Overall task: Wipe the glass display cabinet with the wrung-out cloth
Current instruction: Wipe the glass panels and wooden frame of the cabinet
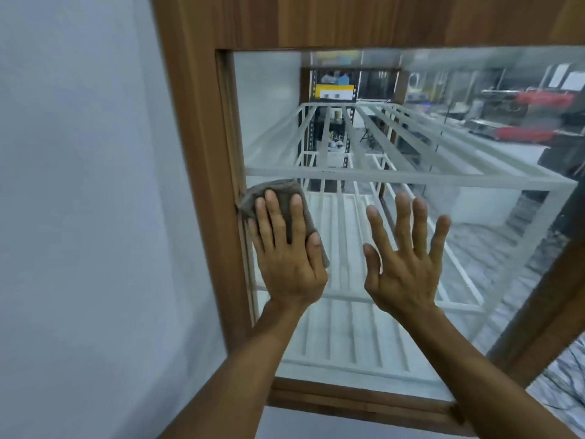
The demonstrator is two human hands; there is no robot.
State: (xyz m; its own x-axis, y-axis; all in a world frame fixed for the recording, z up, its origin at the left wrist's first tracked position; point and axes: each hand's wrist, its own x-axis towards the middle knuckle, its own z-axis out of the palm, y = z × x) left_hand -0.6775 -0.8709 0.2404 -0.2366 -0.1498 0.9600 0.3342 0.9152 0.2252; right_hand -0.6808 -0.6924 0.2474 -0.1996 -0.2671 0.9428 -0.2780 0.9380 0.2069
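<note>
The glass display cabinet has a brown wooden frame (202,153) around a large glass pane (474,255). My left hand (285,248) lies flat on a folded grey-brown cloth (272,191) and holds it against the glass at the pane's left edge, beside the frame. My right hand (408,258) is spread flat with fingers apart near the middle of the pane and holds nothing. I cannot tell if it touches the glass. White slatted metal shelves (348,175) show behind the glass.
A pale blue-grey wall (88,217) stands to the left of the cabinet. The frame's lower rail (357,403) runs below my forearms. A marbled floor (563,375) shows at the lower right. Reflections of shop equipment fill the pane's upper right.
</note>
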